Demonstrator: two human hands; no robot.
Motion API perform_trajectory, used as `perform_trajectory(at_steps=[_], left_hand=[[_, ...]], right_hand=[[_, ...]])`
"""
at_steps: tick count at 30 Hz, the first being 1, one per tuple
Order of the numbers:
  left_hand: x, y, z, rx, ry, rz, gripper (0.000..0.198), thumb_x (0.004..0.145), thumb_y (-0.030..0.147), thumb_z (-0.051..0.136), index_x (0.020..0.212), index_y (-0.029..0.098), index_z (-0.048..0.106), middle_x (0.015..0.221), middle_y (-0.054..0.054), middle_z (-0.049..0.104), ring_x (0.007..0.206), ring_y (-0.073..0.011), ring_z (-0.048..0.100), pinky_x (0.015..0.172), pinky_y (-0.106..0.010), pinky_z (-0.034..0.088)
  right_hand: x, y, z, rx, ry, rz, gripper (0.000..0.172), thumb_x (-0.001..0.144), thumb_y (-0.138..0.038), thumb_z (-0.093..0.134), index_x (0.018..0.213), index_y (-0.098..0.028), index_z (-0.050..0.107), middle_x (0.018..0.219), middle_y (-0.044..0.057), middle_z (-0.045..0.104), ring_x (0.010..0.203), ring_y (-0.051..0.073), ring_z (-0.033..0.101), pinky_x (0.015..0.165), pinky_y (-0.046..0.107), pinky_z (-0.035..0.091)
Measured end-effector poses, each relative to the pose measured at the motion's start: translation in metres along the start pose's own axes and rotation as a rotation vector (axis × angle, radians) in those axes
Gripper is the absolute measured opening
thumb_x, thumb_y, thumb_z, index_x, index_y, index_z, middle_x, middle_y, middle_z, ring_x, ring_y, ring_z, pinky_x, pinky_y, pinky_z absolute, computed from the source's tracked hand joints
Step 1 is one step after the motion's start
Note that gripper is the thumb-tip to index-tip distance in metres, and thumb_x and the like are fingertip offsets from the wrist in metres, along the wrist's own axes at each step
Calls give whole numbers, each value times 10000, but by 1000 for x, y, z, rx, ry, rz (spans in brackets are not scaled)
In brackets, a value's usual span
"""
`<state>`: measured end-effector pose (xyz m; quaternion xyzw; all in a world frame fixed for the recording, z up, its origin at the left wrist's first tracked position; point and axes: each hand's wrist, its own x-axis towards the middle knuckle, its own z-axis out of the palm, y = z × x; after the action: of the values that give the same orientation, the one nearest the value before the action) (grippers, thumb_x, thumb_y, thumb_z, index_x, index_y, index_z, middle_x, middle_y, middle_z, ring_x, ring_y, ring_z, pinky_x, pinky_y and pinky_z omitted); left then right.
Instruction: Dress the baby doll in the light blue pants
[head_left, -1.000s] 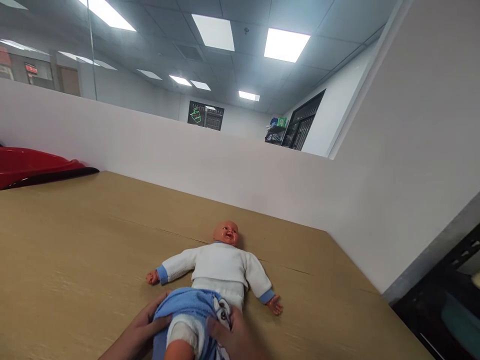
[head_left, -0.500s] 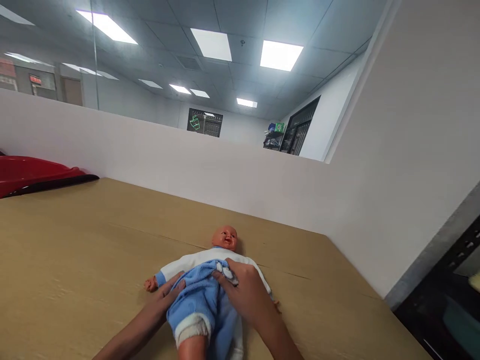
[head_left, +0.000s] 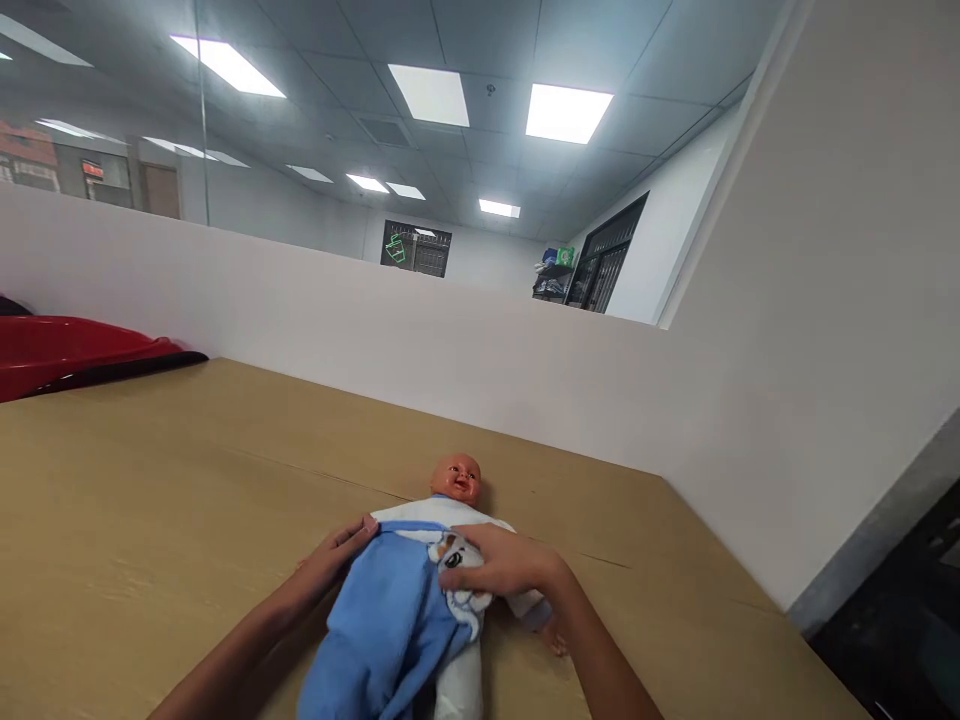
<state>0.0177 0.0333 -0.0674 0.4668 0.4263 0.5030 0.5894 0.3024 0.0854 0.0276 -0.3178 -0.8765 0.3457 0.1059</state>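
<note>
Trousers (head_left: pixel 390 620) reach the chest of the doll (head_left: pixel 456 480) (shoulders not yet covered, I judge); my left hand (head_left: pixel 334 560) and right hand (head_left: pixel 502 565) each pinch their top hem.

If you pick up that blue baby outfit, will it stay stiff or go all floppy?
Probably floppy: the blue outfit bunches and folds where the left hand and right hand grip it over the doll. It looks like thin soft cloth, so likely light. Draped like that, it seems unlikely to roll.
</note>
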Motion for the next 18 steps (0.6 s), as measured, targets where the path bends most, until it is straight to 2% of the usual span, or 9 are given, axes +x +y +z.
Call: perform_trajectory(at_steps=[2,4,7,10,12,14,15,17,18], left_hand=[[-2,13,2,102,30,-5,801,809,812,765,1276,161,741,1398,-163,695,1369,-439,569,1156,-522,483],[-4,31,8,248,-22,38,766,853,831,698,1258,182,744,1391,-146,694,1341,-432,577,1143,-520,478],[-9,63,26,421,-300,182,658,891,723,736,1285,197,731,1346,-102,714,1299,-396,603,1155,-471,460],[-10,87,43,452,-469,154,664,876,547,835,1434,232,661,1385,-48,712,1312,-369,616,1147,-419,480],[-9,90,43,458,-456,127,609,924,539,787,1444,249,660,1410,-37,704,1329,-367,614,1151,-424,483],[-7,84,37,463,-364,135,585,947,572,753,1440,269,668,1474,-37,666,1404,-369,560,1205,-437,437],[-6,79,33,469,-326,140,599,946,589,751,1450,277,662,1514,-35,636,1447,-367,522,1240,-440,396],[-4,69,26,477,-288,128,663,928,628,760,1481,285,637,1565,-28,589,1508,-368,455,1294,-445,316],[-4,64,25,471,-271,112,698,913,648,769,1495,290,625,1581,-22,570,1531,-370,424,1312,-451,281]], right_hand=[[-6,-11,-4,93,-54,-9,448,896,-605,734,1173,-252,750,1141,30,773,988,255,677,888,354,522],[-7,-20,-5,236,-25,-32,457,914,-596,724,1211,-249,743,1174,29,769,1036,250,686,934,353,539],[-1,-23,-1,433,48,-62,540,917,-626,727,1274,-221,716,1161,49,765,1034,245,697,933,356,555],[0,-11,10,439,97,-39,570,917,-635,727,1315,-229,692,1143,52,758,985,227,687,876,337,559],[-7,-3,20,351,62,11,507,841,-612,811,1182,-244,744,1007,14,752,864,202,662,750,290,548],[-19,0,29,270,-25,50,415,754,-587,881,948,-238,771,802,-25,690,717,183,604,620,262,509],[-25,-3,33,236,-47,36,384,747,-579,883,853,-231,762,762,-27,667,701,184,593,624,268,517],[-34,-15,38,182,-9,-52,337,820,-553,831,875,-225,776,941,15,726,901,234,656,864,331,572],[-36,-22,39,176,32,-97,314,882,-532,776,955,-227,786,1077,36,737,1041,259,657,1009,369,539]])
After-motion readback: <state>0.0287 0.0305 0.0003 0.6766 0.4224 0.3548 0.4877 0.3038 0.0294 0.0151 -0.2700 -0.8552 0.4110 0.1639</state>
